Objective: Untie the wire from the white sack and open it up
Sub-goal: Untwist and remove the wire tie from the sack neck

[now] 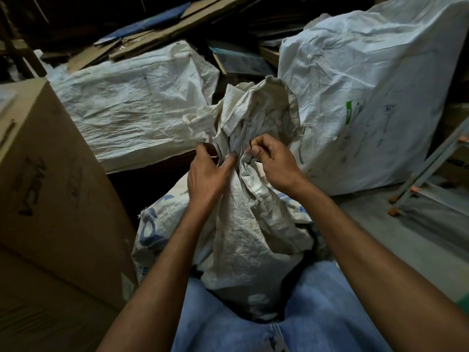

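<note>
Cardboard box (50, 174) crowding left, stuffed sacks (355, 97) behind, floor (380, 237) seemingly open right

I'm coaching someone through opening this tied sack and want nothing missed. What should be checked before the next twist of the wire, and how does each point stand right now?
1. Right hand pinches the dark wire: ok.
2. Left hand bunches the sack's neck just below the tie: ok.
3. Wire fully off the neck: not ok, it is at the neck.
4. Which way the twist unwinds: cannot tell, the turns are too small to read.
5. White sack steadied against the person's legs: ok.
6. Mouth of the sack open: not ok, it is gathered and crumpled above the tie.
</note>
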